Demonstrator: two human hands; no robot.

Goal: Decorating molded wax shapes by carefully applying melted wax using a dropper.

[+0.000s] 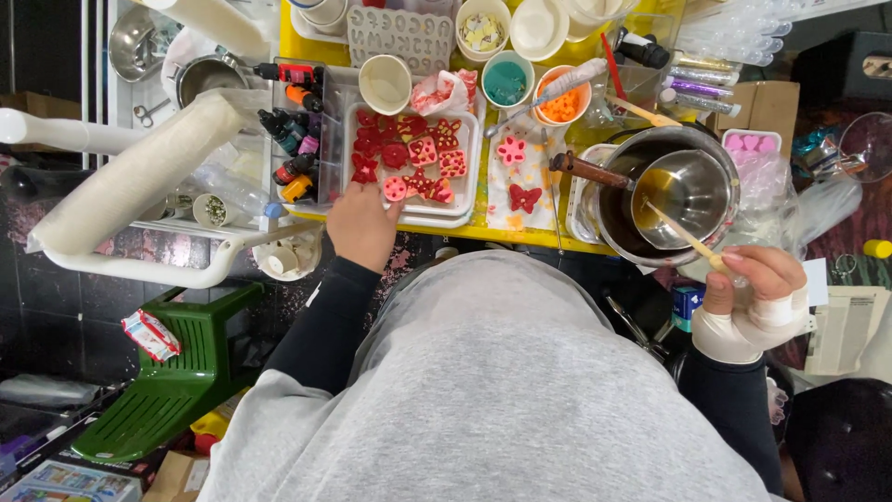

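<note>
L hand (360,226) rests at the near edge of the white tray (469,163), fingertips pinching a round pink wax piece (395,189). R hand (754,279), wrist wrapped, grips a wooden stick (683,232) w/ its tip dipped in the small steel pot (692,191), which sits inside a bigger pan (618,223) at the yellow table's (483,228) right near corner.

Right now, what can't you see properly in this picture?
Head view only:
- Left hand: its fingertips tuck over the white tray of red and pink shapes, so which piece it touches is unclear.
- Right hand: wrapped in white at the wrist; its grip on the wooden stick is partly hidden by fingers.
- Small steel pot: glare hides how full it is.
- Person's lap: hidden by grey clothing.
</note>
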